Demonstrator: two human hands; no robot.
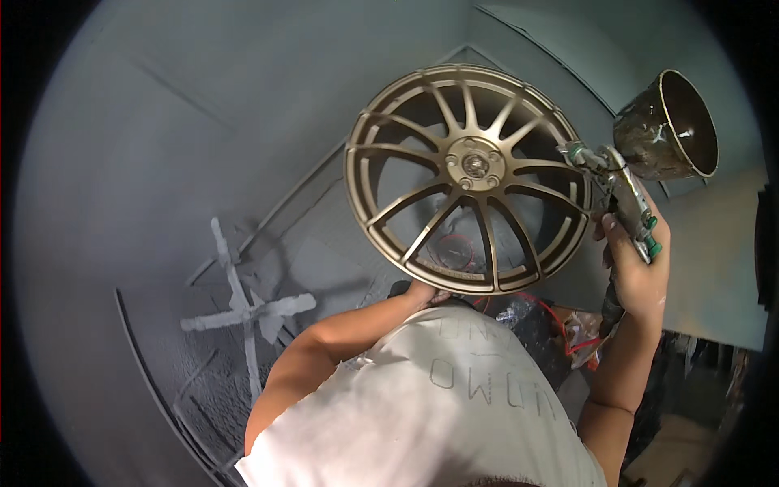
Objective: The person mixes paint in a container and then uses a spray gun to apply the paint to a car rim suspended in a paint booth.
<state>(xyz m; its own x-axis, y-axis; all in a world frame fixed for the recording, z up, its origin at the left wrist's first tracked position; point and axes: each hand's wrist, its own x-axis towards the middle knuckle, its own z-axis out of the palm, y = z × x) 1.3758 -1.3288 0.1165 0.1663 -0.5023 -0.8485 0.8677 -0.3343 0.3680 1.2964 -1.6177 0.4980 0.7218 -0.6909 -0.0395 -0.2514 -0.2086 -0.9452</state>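
A bronze multi-spoke wheel [475,165] stood centrally in a grey-walled space, just beyond the person's pale shirt [454,398]. At its right, the right hand [639,256] was wrapped around the handle of a spray gun [625,191], whose nozzle pointed left, close to the rim. The left hand [428,294] was at the wheel's near edge; its fingers were partly hidden, so whether it gripped or merely touched could not be told.

For an even coat, the nozzle would probably best face the spokes squarely, travelling at steady speed and distance, with their side walls covered too.

The gun's metal cup [645,134] leaned with its open mouth to the right, brown inside and out; whether liquid lay in it was unclear. Near right, past a red hose [556,316], sat a crumpled bag [583,329], its contents indistinct.
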